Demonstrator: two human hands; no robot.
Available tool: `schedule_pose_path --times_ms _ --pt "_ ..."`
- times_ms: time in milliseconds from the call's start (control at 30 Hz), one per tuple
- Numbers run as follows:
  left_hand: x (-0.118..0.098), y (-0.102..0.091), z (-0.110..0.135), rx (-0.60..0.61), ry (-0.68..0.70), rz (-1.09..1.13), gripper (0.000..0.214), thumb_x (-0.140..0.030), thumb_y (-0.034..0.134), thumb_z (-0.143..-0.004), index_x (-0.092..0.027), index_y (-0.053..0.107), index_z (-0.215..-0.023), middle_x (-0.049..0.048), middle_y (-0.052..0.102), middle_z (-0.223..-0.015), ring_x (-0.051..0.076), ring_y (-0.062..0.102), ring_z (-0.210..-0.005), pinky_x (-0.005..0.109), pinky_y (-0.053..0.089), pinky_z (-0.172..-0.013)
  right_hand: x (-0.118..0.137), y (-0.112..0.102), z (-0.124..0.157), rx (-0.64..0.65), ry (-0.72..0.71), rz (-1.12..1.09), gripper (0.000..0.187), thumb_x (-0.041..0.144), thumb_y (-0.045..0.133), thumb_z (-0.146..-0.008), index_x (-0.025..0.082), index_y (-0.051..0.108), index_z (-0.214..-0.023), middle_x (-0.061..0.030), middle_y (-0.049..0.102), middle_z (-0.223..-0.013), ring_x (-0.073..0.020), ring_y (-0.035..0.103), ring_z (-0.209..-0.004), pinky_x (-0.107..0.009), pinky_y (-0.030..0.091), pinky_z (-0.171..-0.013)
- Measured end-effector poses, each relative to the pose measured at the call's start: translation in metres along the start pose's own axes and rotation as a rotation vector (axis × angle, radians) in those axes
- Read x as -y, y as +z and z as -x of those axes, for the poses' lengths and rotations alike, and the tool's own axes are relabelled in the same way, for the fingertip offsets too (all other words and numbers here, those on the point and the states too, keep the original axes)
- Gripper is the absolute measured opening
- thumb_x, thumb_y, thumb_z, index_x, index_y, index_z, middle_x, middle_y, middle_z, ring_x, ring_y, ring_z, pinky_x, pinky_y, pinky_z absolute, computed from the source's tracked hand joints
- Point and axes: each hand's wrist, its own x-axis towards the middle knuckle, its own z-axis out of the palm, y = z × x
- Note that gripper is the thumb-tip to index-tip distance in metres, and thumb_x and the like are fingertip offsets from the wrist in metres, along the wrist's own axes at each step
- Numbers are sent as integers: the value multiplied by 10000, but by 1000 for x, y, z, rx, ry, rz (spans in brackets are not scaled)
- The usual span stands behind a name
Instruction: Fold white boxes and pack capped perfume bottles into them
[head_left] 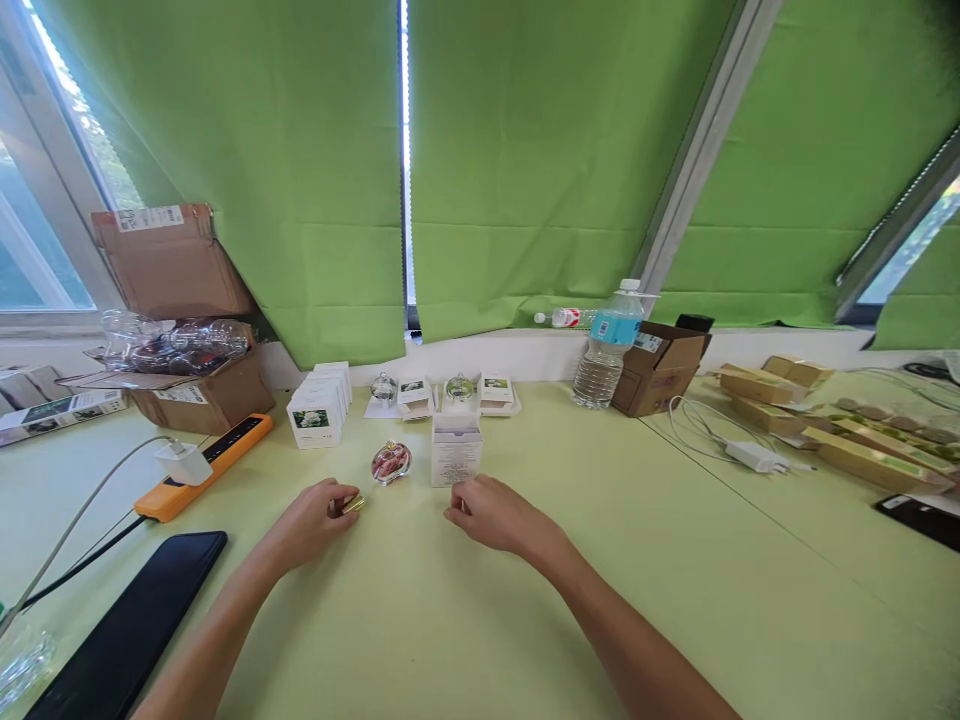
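Observation:
My left hand (315, 518) rests on the pale green table (465, 620) with its fingers curled round a small gold cap (354, 504). Just beyond it stands a round glass perfume bottle (391, 462) with pinkish content. My right hand (491, 512) lies on the table with fingers loosely bent and pinched, right below a small white open carton (456, 450); what it holds, if anything, I cannot make out. Behind stand a stack of small white boxes (319, 404) and two more glass bottles (459, 388) with boxes beside them.
A black phone (131, 625) and an orange power strip (202, 466) with a white charger lie at the left. Cardboard boxes (180, 340) with plastic bottles stand behind. A water bottle (607, 350), a brown box (660, 368), a white adapter (757, 456) and long packages (862, 455) sit at the right.

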Motion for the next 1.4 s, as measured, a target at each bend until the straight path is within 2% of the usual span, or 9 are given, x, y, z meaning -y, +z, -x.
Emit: schedule_pose_path --times_ms 67,167,500,933,1400 --pt "1 1 0 19 27 12 347 -430 534 -728 -225 626 -993 3 613 -793 163 547 -675 250 399 -642 -1 0 0 3 -1 8 198 280 544 -841 167 616 -695 -49 598 -672 -160 519 -654 -255 267 -567" --pt "2 0 0 33 45 14 294 -432 529 -736 -224 609 -927 6 620 -818 152 531 -646 245 385 -608 -2 -2 0 3 3 13 207 277 532 -848 167 617 -694 -50 602 -677 -157 516 -645 -253 264 -562" --pt "-3 1 0 -6 117 -13 340 -450 472 -794 -211 691 -898 57 598 -862 183 548 -706 282 404 -661 -1 -2 0 4 -5 16 197 283 536 -850 169 633 -722 -52 614 -692 -158 533 -660 -248 272 -569" --pt "-6 11 1 -36 133 -26 305 -388 449 -823 -211 677 -923 52 573 -896 181 557 -736 288 420 -695 1 -4 1 10 9 16 190 269 530 -851 165 632 -727 -50 604 -688 -155 520 -656 -248 268 -564" --pt "-1 -2 0 -64 82 -22 366 -460 454 -820 -206 670 -971 55 623 -869 188 562 -721 294 421 -664 5 -9 4 50 47 42 187 245 510 -865 152 630 -756 -43 602 -704 -135 504 -628 -236 259 -549"
